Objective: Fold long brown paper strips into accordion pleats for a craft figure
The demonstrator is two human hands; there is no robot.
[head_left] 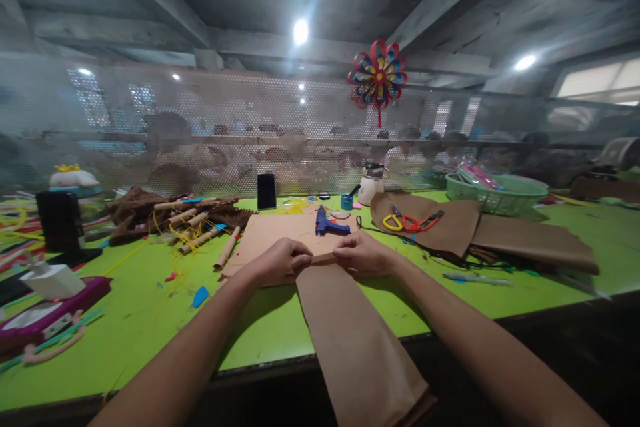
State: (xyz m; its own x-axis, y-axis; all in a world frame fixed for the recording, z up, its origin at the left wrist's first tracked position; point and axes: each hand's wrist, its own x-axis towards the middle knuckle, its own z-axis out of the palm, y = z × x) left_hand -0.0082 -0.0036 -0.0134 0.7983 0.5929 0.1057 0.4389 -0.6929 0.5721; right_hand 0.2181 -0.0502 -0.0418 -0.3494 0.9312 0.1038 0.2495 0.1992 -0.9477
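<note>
A long strip of brown kraft paper [353, 327] hangs over the table's front edge toward me. Its far end is folded or rolled, and my left hand [283, 260] pinches that end at its left side. My right hand [365, 252] pinches the same end at the right, a short gap from the left. Beneath both hands lies a flat tan board [265, 233]. Just beyond my fingers a blue hot glue gun [330, 221] rests on the board.
Scissors [410, 221] lie on brown paper [450, 220] at right, before a green basket [500, 193]. Paper tubes [200, 220] with yellow strands are at left. A purple power strip [55, 313], a phone [267, 191] and a white jug [371, 185] stand around the green table [150, 340].
</note>
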